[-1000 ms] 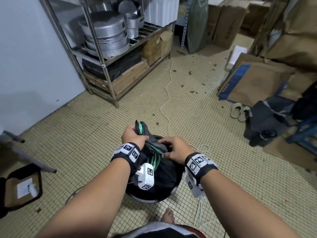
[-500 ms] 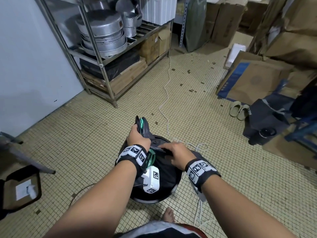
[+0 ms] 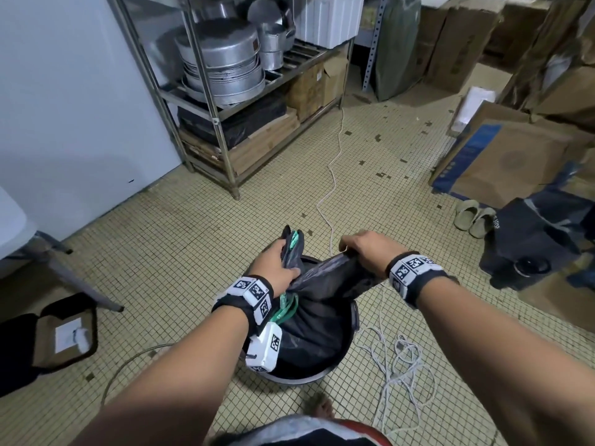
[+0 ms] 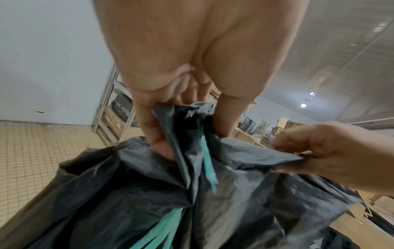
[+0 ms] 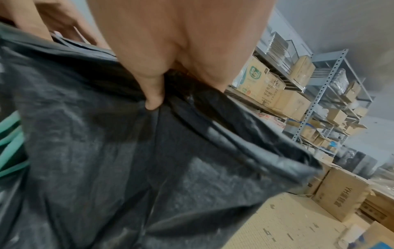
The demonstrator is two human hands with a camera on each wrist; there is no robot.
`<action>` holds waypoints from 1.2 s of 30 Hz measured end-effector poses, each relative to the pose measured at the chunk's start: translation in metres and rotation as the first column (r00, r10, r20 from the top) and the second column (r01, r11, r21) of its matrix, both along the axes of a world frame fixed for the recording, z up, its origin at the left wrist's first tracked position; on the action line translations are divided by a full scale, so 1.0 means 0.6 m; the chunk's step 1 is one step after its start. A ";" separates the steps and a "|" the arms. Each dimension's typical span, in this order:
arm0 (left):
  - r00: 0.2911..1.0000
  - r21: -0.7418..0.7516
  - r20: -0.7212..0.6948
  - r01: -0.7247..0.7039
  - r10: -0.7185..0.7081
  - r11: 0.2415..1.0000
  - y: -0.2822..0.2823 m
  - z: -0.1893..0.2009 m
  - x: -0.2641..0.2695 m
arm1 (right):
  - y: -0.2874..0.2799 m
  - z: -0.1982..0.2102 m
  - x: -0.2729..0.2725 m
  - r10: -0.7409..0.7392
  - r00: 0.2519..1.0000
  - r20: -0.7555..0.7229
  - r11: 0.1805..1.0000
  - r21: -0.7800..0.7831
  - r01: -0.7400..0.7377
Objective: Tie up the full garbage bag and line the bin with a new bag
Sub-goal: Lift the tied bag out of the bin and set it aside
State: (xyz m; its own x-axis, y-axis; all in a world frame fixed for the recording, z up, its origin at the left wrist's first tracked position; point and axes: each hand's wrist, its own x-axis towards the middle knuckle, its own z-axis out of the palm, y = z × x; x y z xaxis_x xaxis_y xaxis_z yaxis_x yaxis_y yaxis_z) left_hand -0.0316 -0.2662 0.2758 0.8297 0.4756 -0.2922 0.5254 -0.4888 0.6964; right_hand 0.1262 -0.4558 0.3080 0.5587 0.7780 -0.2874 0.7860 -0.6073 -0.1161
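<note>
The black garbage bag [image 3: 322, 304] sits in the bin [image 3: 352, 320] at lower centre, its rim bunched in the clenched left hand [image 3: 273, 259] and pinched by the right hand [image 3: 367, 249] — best to gather both flaps evenly, keeping the green strips [image 3: 285, 312] tucked in before knotting.

Dim, flat indoor light, cool grey cast. Head view: wide-angle bowing at the edges, rack uprights [image 3: 206, 91] lean; soft shadows on the floor [image 3: 161, 236] under the forearms at 6 o'clock. Left wrist view: small ceiling lamps [image 4: 303, 105] glow at 2–3 o'clock, mild glare; bag plastic [image 4: 234, 193] smeared. Right wrist view: motion blur throughout, shelving [image 5: 315, 104] at 3 o'clock soft, noisy.
</note>
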 end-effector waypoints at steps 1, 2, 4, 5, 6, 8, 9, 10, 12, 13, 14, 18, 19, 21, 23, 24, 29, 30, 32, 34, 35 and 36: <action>1.000 0.015 -0.012 0.003 -0.003 1.000 -0.006 0.005 0.002 | 0.015 0.004 0.005 0.018 1.000 -0.013 1.000 0.003 -0.018; 1.000 0.036 -0.029 0.005 -0.004 0.999 -0.014 0.011 0.005 | 0.029 0.007 0.008 0.038 0.999 -0.022 0.999 0.003 -0.038; 0.997 0.098 -0.082 0.022 -0.014 0.995 -0.032 0.024 0.009 | 0.054 0.010 0.012 0.065 0.998 -0.023 0.998 0.003 -0.065; 0.993 0.152 -0.114 0.042 -0.024 0.987 -0.041 0.030 0.012 | 0.064 0.011 0.013 0.072 0.997 -0.020 0.997 0.007 -0.072; 0.989 0.204 -0.147 0.064 -0.034 0.977 -0.048 0.033 0.015 | 0.074 0.011 0.014 0.081 0.996 -0.020 0.997 0.011 -0.081; 0.982 0.258 -0.182 0.095 -0.049 0.961 -0.057 0.032 0.023 | 0.090 0.010 0.017 0.100 0.995 -0.024 0.995 0.021 -0.100; 0.984 0.270 -0.167 0.099 -0.054 0.958 -0.059 0.032 0.027 | 0.097 0.010 0.018 0.109 0.994 -0.021 0.994 0.026 -0.109; 0.989 0.272 -0.136 0.093 -0.058 0.958 -0.059 0.033 0.029 | 0.103 0.009 0.021 0.123 0.992 -0.006 0.992 0.030 -0.123; 0.994 0.259 -0.058 0.107 -0.095 0.960 -0.057 0.032 0.030 | 0.112 0.008 0.029 0.163 0.985 0.056 0.986 0.036 -0.165; 0.990 0.253 -0.034 0.140 -0.136 0.957 -0.053 0.031 0.028 | 0.116 0.007 0.034 0.181 0.980 0.089 0.982 0.036 -0.184; 0.982 0.254 -0.028 0.189 -0.188 0.949 -0.048 0.031 0.026 | 0.119 0.007 0.039 0.195 0.974 0.116 0.979 0.032 -0.199; 0.943 0.248 -0.172 0.323 -0.286 0.913 -0.027 0.023 0.029 | 0.133 0.008 0.057 0.216 0.964 0.159 0.976 0.001 -0.219; 0.952 0.233 -0.185 0.284 -0.244 0.930 -0.024 0.020 0.033 | 0.135 0.007 0.060 0.209 0.963 0.172 0.977 0.002 -0.213; 0.979 0.177 -0.166 0.145 -0.115 0.974 -0.019 0.023 0.039 | 0.136 0.007 0.068 0.187 0.961 0.204 0.981 0.009 -0.192; 0.986 0.089 -0.165 0.018 -0.003 0.996 -0.015 0.025 0.045 | 0.130 0.010 0.076 0.164 0.961 0.222 0.986 -0.009 -0.166; 0.984 0.035 -0.173 -0.041 0.046 0.999 -0.014 0.026 0.048 | 0.125 0.012 0.080 0.151 0.965 0.216 0.988 -0.028 -0.149; 0.902 -0.524 -0.197 -0.427 0.383 0.737 -0.003 0.047 0.060 | 0.097 0.032 0.080 0.030 0.998 -0.057 0.999 0.026 -0.028; 0.887 -0.618 -0.211 -0.446 0.410 0.648 -0.001 0.050 0.061 | 0.091 0.035 0.072 0.038 0.991 -0.131 0.999 0.040 -0.033; 0.893 -0.724 -0.198 -0.411 0.404 0.554 0.003 0.053 0.065 | 0.082 0.036 0.049 0.031 0.963 -0.267 0.998 0.059 -0.016; 0.895 -0.762 -0.165 -0.382 0.414 0.523 0.006 0.053 0.069 | 0.076 0.038 0.023 -0.028 0.909 -0.415 0.994 0.087 0.070; 0.896 -0.768 -0.153 -0.373 0.417 0.521 0.006 0.053 0.070 | 0.074 0.040 0.010 -0.077 0.865 -0.495 0.985 0.095 0.142; 0.901 -0.770 -0.143 -0.361 0.409 0.526 0.008 0.052 0.072 | 0.073 0.042 -0.003 -0.131 0.815 -0.565 0.970 0.097 0.223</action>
